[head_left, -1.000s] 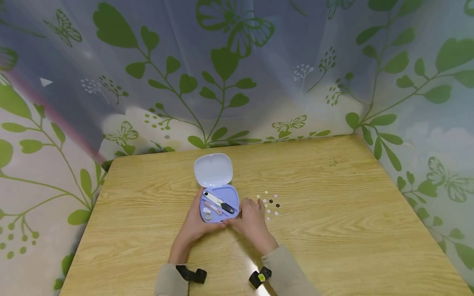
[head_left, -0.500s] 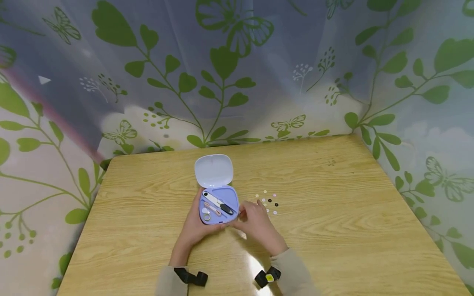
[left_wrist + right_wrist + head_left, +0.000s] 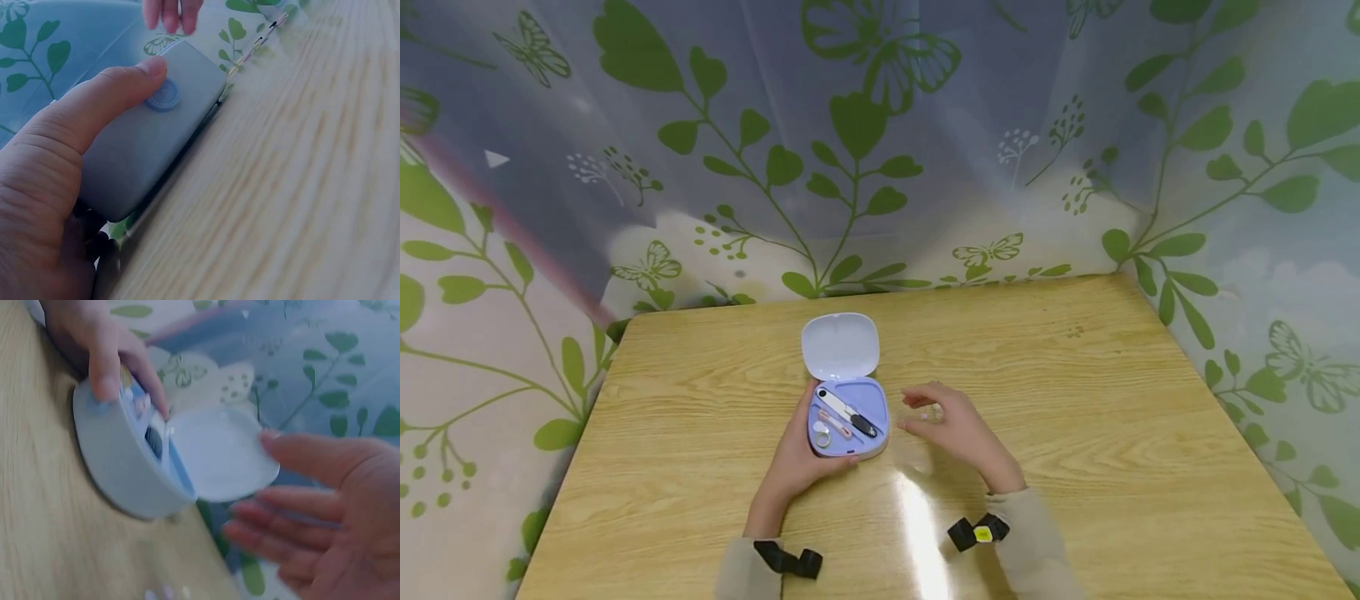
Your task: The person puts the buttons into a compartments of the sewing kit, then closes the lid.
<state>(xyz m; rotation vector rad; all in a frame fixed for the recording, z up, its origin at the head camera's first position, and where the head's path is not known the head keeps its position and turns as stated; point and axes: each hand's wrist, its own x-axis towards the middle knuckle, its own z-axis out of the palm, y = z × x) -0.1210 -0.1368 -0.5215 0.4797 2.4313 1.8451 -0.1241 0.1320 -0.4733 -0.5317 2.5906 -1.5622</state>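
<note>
A small case [image 3: 880,443] with a lilac tray and its white lid [image 3: 841,346] tipped back stands on the table. In the tray lie a white tool with a black end [image 3: 847,412], a slim pink tool [image 3: 835,423] and a small ring [image 3: 822,437]. My left hand [image 3: 795,454] grips the case round its left side and front. In the left wrist view its thumb lies by the round blue catch [image 3: 164,97]. Apart from the case, my right hand [image 3: 958,429] hovers at its right with loosely bent fingers, holding nothing visible. It covers most of the small buttons [image 3: 937,412].
The wooden table [image 3: 1075,400] runs back to a patterned curtain [image 3: 745,208], which also stands at both sides. A bright reflection [image 3: 921,533] lies on the tabletop in front of the case.
My right hand has left the case's right front corner and moved right, its fingers opening, over the buttons. My left hand still holds the case, which has hardly moved.
</note>
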